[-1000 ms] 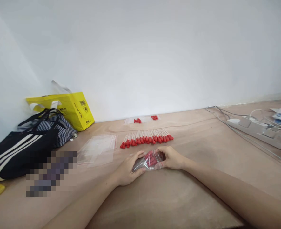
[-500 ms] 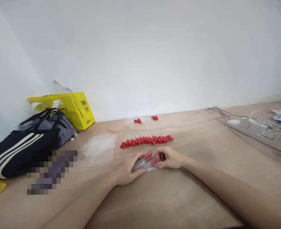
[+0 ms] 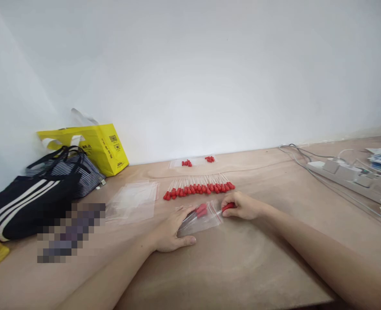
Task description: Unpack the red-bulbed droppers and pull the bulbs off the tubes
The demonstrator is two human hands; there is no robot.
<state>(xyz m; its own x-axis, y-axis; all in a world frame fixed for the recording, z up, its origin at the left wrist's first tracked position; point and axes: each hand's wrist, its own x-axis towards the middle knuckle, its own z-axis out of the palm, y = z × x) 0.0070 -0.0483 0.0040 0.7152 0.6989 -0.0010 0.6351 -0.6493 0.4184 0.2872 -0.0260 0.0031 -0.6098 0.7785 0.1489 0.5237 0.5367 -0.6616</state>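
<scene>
A clear zip-lock bag [image 3: 206, 223] lies in front of me, its red-lined mouth to the right. My left hand [image 3: 174, 228] holds the bag down, fingers along its far edge and thumb spread at the near side. Red dropper bulbs [image 3: 201, 210] show inside it. Just outside the mouth, my right hand [image 3: 242, 206] is closed around the red bulb of a dropper [image 3: 228, 207]; its tube points toward the bag. How many droppers are in that hand I cannot tell. Behind both hands runs a row of red-bulbed droppers [image 3: 203, 189], clear tubes pointing away.
Flat clear bags [image 3: 135, 200] are piled at left. Near the wall lie filled bags [image 3: 195, 162] with red bulbs. A yellow bag [image 3: 109, 150], a black striped bag [image 3: 25, 206] and a blurred-out item [image 3: 72, 232] stand left. A power strip [image 3: 348, 176] with cables lies right.
My right hand has moved right, out of the bag's mouth, with a red bulb in its fingers. Fewer red bulbs show inside the bag. My left thumb is spread straighter.
</scene>
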